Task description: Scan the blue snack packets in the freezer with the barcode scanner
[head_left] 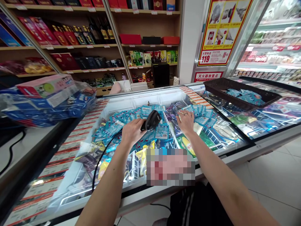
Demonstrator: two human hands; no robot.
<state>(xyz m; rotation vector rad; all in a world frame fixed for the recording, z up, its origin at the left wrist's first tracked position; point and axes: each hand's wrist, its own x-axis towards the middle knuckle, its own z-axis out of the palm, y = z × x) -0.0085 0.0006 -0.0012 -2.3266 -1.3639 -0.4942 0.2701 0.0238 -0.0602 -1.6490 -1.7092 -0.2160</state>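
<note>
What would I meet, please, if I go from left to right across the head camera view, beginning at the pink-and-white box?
Pink-and-white cardboard box → bare left hand → black handheld scanner in its grip → bare right hand → dark brown plastic basket.

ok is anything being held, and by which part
The left hand holds the black scanner by its handle; whether the right hand holds anything is unclear.

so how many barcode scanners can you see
1: the black barcode scanner, in the left hand, above blue packets. Others could be hidden.
</note>
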